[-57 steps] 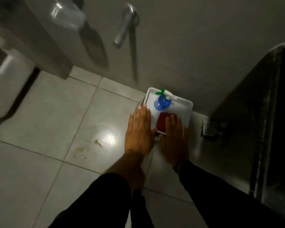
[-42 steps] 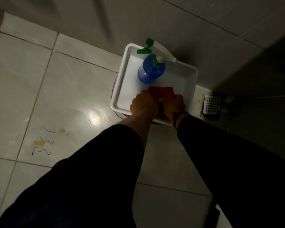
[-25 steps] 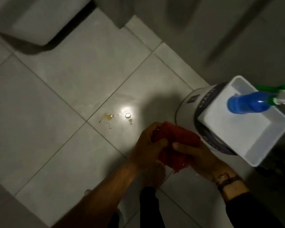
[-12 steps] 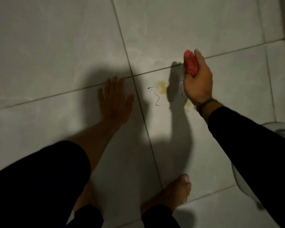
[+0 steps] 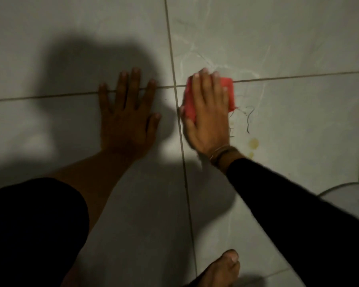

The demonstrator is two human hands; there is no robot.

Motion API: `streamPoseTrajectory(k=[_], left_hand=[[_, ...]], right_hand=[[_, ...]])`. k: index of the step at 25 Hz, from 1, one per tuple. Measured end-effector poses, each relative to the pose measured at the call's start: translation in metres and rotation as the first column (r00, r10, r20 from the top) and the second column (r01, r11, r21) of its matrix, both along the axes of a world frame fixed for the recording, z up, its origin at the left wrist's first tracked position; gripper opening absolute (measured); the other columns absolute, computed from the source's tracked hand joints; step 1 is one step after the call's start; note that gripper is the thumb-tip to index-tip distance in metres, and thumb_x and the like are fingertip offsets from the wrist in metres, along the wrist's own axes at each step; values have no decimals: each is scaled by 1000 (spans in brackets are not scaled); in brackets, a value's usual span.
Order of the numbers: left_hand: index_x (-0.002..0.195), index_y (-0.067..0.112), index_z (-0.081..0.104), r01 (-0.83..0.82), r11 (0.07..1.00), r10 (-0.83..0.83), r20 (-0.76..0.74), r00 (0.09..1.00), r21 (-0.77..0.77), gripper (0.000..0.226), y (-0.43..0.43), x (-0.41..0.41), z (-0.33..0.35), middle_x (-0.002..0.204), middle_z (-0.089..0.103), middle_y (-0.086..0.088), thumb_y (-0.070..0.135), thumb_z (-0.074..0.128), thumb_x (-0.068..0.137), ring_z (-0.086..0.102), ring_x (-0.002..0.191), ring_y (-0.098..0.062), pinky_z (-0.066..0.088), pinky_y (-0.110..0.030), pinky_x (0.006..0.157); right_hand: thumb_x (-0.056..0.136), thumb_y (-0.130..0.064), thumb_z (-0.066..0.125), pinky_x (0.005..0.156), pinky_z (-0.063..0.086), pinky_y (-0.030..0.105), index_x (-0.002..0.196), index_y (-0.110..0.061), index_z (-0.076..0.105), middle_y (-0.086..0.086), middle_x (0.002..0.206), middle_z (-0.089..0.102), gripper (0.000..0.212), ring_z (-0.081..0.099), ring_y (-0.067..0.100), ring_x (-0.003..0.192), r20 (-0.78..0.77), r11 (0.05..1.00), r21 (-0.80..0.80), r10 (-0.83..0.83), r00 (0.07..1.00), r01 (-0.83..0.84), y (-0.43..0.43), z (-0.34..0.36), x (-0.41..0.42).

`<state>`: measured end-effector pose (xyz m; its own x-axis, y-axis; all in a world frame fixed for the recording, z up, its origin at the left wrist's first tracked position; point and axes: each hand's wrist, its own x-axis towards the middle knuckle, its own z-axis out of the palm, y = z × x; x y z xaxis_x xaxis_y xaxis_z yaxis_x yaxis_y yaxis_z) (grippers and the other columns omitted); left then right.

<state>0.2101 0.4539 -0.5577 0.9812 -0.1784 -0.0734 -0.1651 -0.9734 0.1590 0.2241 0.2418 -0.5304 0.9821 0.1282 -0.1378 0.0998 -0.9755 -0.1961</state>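
Observation:
My right hand [image 5: 208, 114] lies flat with straight fingers on a folded red cloth [image 5: 229, 92], pressing it onto the pale floor tile at a grout crossing. Just right of the cloth a black squiggly mark [image 5: 248, 119] and yellow stains [image 5: 253, 143] sit on the tile. Wet streaks [image 5: 197, 56] show on the tile beyond the cloth. My left hand [image 5: 129, 114] rests palm down on the floor to the left, fingers spread, holding nothing.
A white rounded object [image 5: 348, 197] sits at the right edge, partly out of view. My bare foot [image 5: 222, 270] stands at the bottom centre. Dark shadows of my head and arms fall over the left tiles.
My right hand has gone from holding the bunched cloth upright above the stain to pressing it flat on the tile. The left hand stays planted on the floor.

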Motion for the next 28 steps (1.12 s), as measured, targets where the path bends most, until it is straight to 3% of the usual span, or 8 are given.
streamPoseTrajectory(k=[4, 9, 12, 15, 20, 22, 25, 28], left_hand=[[173, 26, 17, -3, 1000, 3, -37, 999, -10, 73, 3, 0, 2, 182, 8, -14, 53, 32, 107, 9, 168, -38, 6, -71, 129], [173, 25, 15, 17, 1000, -17, 22, 1000, 19, 72, 2, -2, -5, 182, 8, -13, 47, 31, 107, 11, 168, -38, 7, -71, 129], [173, 25, 19, 2, 1000, -1, 19, 1000, -30, 68, 3, -1, -6, 182, 11, -12, 43, 32, 108, 11, 168, -37, 6, -71, 129], [173, 23, 18, -1, 999, 1, -2, 1000, -41, 72, 5, -3, -4, 182, 10, -13, 40, 36, 105, 11, 168, -38, 7, -72, 129], [173, 24, 14, 15, 1000, -14, 27, 1000, -17, 71, 3, -4, -10, 182, 6, -12, 41, 31, 106, 9, 168, -38, 4, -71, 129], [173, 25, 13, 6, 1000, -6, 24, 1000, -29, 71, 5, -3, -12, 182, 5, -12, 42, 30, 106, 8, 168, -38, 5, -72, 129], [173, 27, 10, 6, 999, -5, 8, 1000, -39, 72, 6, -4, -11, 182, 5, -11, 43, 29, 106, 8, 168, -38, 6, -74, 128], [174, 29, 7, 3, 1000, -3, 29, 1000, -28, 72, 6, -5, -14, 183, 3, -10, 45, 28, 106, 7, 168, -37, 7, -74, 128]], right_hand=[[102, -51, 46, 129, 25, 67, 167, -14, 28, 17, 177, 24, 77, 19, 42, 164, -191, 982, -95, 141, 971, -161, -14, 12, -103], [104, -51, 39, 133, 13, 64, 168, -15, 27, 15, 178, 22, 74, 14, 42, 165, -21, 983, 4, -183, 983, 183, -25, 1, 14], [98, -48, 52, 133, 13, 61, 165, -18, 36, 15, 174, 32, 75, 21, 44, 163, 75, 996, 84, 22, 997, -28, 37, -15, 6], [105, -46, 47, 131, 18, 65, 165, -21, 35, 15, 174, 32, 66, 22, 43, 163, -129, 992, 36, 126, 984, -122, 21, 11, -115], [103, -41, 47, 131, 17, 65, 164, -12, 37, 18, 173, 33, 69, 23, 45, 162, 29, 919, -31, -393, 919, 394, -66, 2, -4], [103, -45, 48, 133, 15, 62, 165, -13, 34, 17, 174, 32, 71, 22, 43, 163, 87, 933, 10, -360, 929, 361, -48, -8, 16], [105, -46, 44, 136, 4, 57, 169, -19, 21, 11, 180, 15, 73, 1, 33, 167, -133, 965, 59, -247, 960, 256, -36, 10, -99], [104, -44, 40, 133, 7, 62, 168, -14, 28, 15, 178, 20, 72, 12, 40, 166, -150, 893, -37, -448, 881, 448, -105, 12, -106]])
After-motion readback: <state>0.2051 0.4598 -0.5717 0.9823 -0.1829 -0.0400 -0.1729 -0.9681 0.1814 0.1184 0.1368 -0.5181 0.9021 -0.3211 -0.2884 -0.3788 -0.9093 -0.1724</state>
